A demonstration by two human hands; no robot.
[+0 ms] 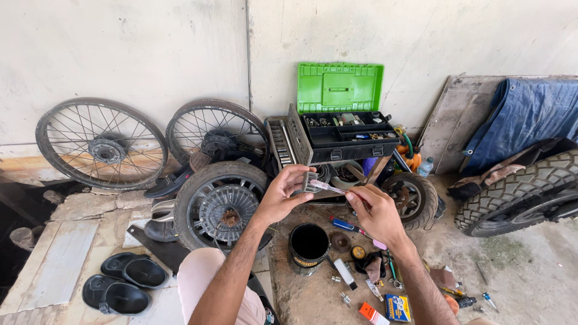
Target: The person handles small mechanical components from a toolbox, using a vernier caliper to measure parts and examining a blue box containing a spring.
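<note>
Two spoked wheels lean on the wall ahead of you, a tyred wheel stands nearer, and a toolbox with its green lid up sits behind your hands. A black can stands on the floor just below them. Your left hand has its fingers curled round a small grey metal part, held above the can. Your right hand pinches a thin brush, whose tip touches that part.
</note>
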